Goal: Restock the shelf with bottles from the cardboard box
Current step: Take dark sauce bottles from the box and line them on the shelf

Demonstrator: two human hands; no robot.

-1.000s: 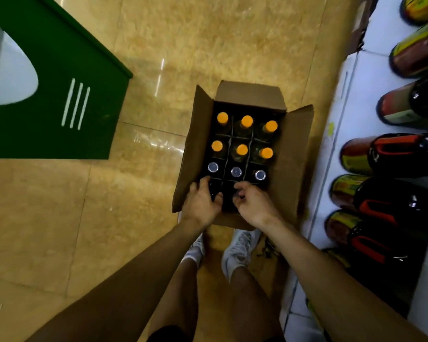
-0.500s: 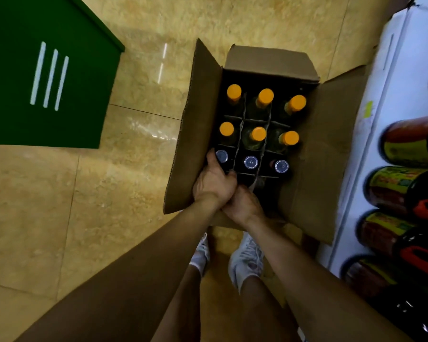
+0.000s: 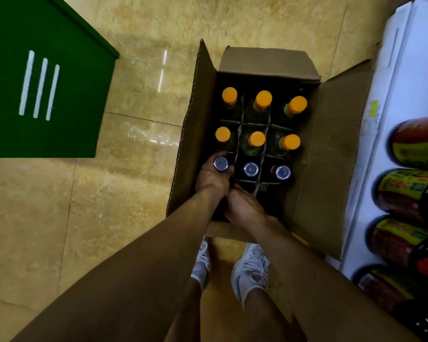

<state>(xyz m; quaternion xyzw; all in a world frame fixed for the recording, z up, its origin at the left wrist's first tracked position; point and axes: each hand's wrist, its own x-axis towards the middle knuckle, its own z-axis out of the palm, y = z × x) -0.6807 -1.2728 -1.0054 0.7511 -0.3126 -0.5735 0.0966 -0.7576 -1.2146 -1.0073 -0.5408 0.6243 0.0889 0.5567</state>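
The silver-capped bottle (image 3: 220, 163) stands in the cardboard box (image 3: 331, 144), in the cell at about 8 o'clock from the box's middle. The left hand (image 3: 211, 177) grips it, fingers (image 3: 219, 154) curled round the neck just under the cap. Two more bottles with silver caps share its row, toward 3 o'clock. Six orange-capped bottles (image 3: 256, 138) fill the two rows toward 12 o'clock. A cardboard divider (image 3: 239, 134) separates them all.

The right hand (image 3: 245, 208) sits at 5 o'clock from the left, against its wrist, and reaches into the nearest row. Its fingers are hidden, so I cannot tell if they hold anything.

The box sits on the tiled floor (image 3: 109, 218), with shoes (image 3: 251, 270) at 6 o'clock, the shelf (image 3: 393, 107) at 3 o'clock and a green cabinet (image 3: 72, 107) at 10 o'clock.

The likely trouble is the lift. A neck-only hold could slip, and the bottle would drop onto hard tile. Pulled at a slant, it may drag the divider and knock its neighbours. The crowded hands leave little room.
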